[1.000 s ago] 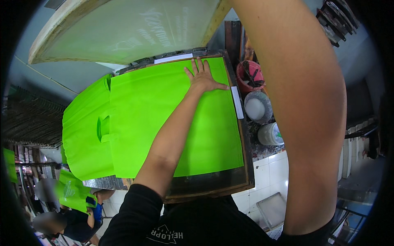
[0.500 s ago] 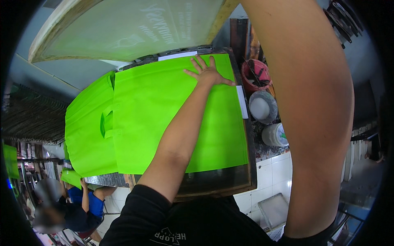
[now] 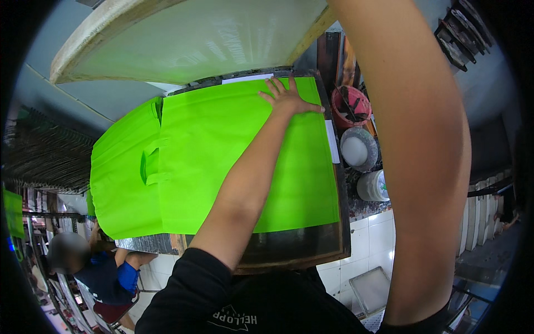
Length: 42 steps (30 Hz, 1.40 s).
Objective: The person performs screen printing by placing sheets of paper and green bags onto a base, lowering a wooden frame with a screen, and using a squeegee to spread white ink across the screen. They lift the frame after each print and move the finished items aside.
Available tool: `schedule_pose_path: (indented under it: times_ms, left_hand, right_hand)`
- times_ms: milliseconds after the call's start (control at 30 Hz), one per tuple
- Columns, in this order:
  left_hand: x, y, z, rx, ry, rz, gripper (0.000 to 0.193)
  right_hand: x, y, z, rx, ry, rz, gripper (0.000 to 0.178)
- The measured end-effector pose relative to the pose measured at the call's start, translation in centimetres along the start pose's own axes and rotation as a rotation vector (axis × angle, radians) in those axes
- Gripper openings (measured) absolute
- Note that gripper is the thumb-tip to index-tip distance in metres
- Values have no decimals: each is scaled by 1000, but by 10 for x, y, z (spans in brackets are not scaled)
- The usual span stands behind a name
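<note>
Head view: left hand [image 3: 289, 99] fingers spread, palm flat on the far right corner of the green fabric bag [image 3: 222, 161], which lies flat on the bench [image 3: 300, 245]. Right forearm raised; right hand out of frame, state cannot be told.

A fabric bag [image 3: 222, 161] lies flat on the surface [image 3: 300, 245], under a raised screen frame [image 3: 189, 39]. Left hand [image 3: 289, 99] rests on its far right corner. Tubs [image 3: 359, 147] stand to the right.

You have one bright green flat fabric bag [image 3: 233, 161], one wooden-framed mesh printing screen [image 3: 183, 39] (raised), and three round paint tubs [image 3: 359, 147] beside the worktop [image 3: 300, 245].
</note>
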<state>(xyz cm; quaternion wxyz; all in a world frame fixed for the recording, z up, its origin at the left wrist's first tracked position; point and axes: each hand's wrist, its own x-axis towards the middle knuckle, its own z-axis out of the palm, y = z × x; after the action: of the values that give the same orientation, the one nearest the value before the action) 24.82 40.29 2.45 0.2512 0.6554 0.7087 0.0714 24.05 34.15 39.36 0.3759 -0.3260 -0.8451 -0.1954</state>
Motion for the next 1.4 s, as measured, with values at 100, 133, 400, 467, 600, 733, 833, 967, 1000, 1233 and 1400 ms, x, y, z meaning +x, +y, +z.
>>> schedule_pose_path:
  times_ms: [100, 133, 400, 467, 600, 733, 833, 967, 1000, 1233, 1400]
  left_hand:
    - [-49, 1, -19, -345, 194, 255, 132]
    - [-70, -6, -30, -595, 212, 394, 120]
    - [-343, -144, -79, -1446, 233, 471, 40]
    - [-379, -166, -40, -1427, 20, 124, 28]
    - [-390, -186, 37, -1391, -24, -113, 28]
    - [-389, -193, 46, -1423, -91, -195, 29]
    - [-389, -194, 46, -1419, -97, -198, 28]
    - [-388, -194, 48, -1416, -91, -179, 26]
    - [-389, -194, 48, -1414, -91, -178, 26]
    - [-391, -192, 35, -1313, -144, -293, 28]
    - [-387, -204, 32, -1435, -317, -268, 25]
  right_hand:
    - [-26, -5, -8, 32, -95, 56, 35]
    - [-36, -9, -16, 47, -143, 78, 35]
    - [-206, -101, -8, 226, -37, 62, 28]
    - [-254, -120, -6, 322, -171, 166, 29]
    - [-306, -130, 15, 464, -449, 217, 31]
    - [-322, -136, 30, 462, -615, 186, 31]
    - [-334, -141, 42, 427, -628, 104, 33]
    - [-348, -152, 43, 358, -497, 26, 26]
    - [-348, -149, 49, 326, -484, 0, 26]
    - [-305, -86, 148, 267, -345, -90, 28]
    - [-245, -7, 219, 202, -559, 84, 41]
